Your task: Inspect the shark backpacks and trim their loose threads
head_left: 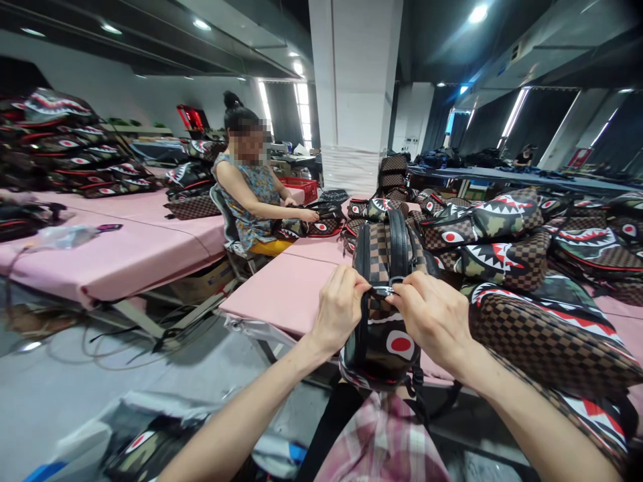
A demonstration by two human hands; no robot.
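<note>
Backpack (376, 348) in fingers (362, 286), bag (149, 447) in sack (88, 438).

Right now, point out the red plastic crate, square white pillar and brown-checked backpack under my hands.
Red plastic crate (310, 192), head view, wall.
Square white pillar (360, 73), head view, face.
Brown-checked backpack (400, 345), head view, printed red eye.

Both forearms angled in from lower corners, elbows out of frame. Left hand (341, 304) and right hand (433, 314) raised near each other, backs up, wrists slightly bent. Left fingers curled, thumb and index pinched. Right same, other fingers folded, prob. loosely; fingertips small, contact unclear.
</note>
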